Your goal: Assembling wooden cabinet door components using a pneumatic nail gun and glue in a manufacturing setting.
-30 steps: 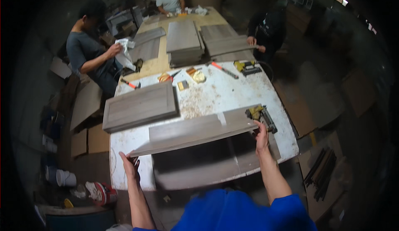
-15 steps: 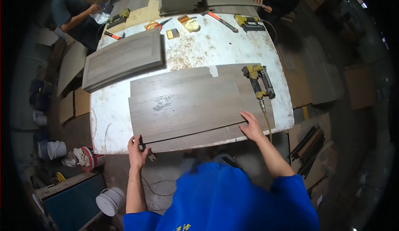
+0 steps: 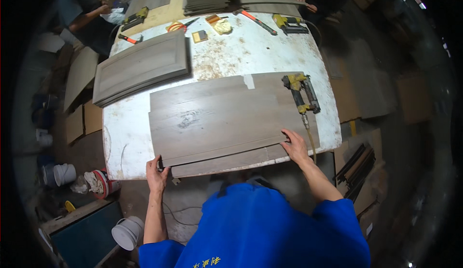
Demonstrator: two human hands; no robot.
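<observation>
A flat grey-brown wood-grain panel (image 3: 217, 116) lies on the white worktable in front of me, over another board of the same colour whose strip (image 3: 226, 164) shows along the near edge. My left hand (image 3: 156, 174) pinches the panel's near left corner between fingers and thumb. At the near right, my right hand (image 3: 295, 146) has its fingers on the panel's edge, thumb lower. A yellow and black nail gun (image 3: 301, 93) rests on the boards at the right, its air hose (image 3: 311, 138) running toward me past my right hand.
Framed cabinet doors (image 3: 140, 68) are stacked at the left of the worktable (image 3: 128, 147). Farther back lie a hammer (image 3: 255, 22), scissors (image 3: 176, 26), and another nail gun (image 3: 288, 24). Two people stand across the table. White buckets (image 3: 128, 232) stand on the floor at the left.
My right hand has shifted slightly right along the panel's edge; my left hand keeps its corner. The whole view has moved a little. The panel looks nearly unmoved.
</observation>
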